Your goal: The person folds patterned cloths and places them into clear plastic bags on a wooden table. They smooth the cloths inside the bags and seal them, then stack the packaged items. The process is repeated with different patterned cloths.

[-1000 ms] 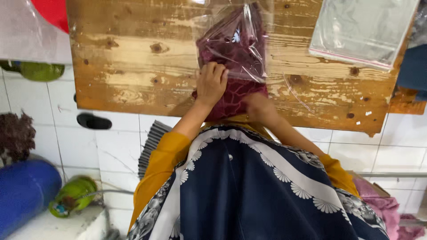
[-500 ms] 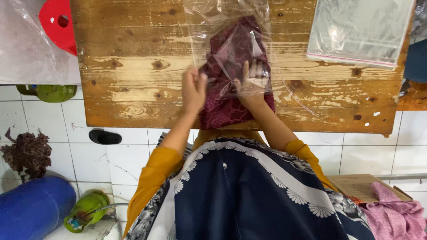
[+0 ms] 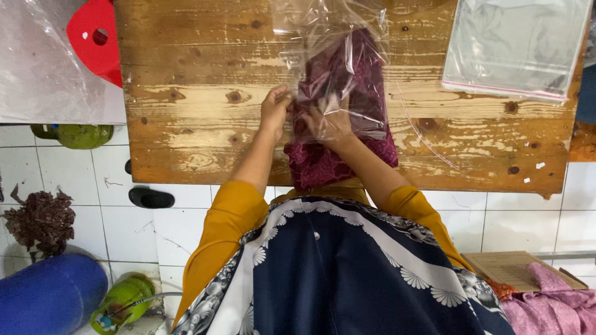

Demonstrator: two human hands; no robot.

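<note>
Mustard-yellow long sleeves (image 3: 226, 229) pushed up the forearms; navy garment (image 3: 335, 279) over the front with white fan-shaped floral border, one small button at centre.

The folded cloth (image 3: 347, 118) is showing a dark maroon with a faint lacy figure. The bag (image 3: 335, 37) around it is appearing clear and glossy. The wooden table (image 3: 198, 93) is displaying pale yellow and brown grain with dark knots. The sleeves (image 3: 217, 229) are showing mustard yellow. The garment (image 3: 335, 279) is displaying navy with white fan motifs. The stool (image 3: 93, 37) is showing red.
</note>
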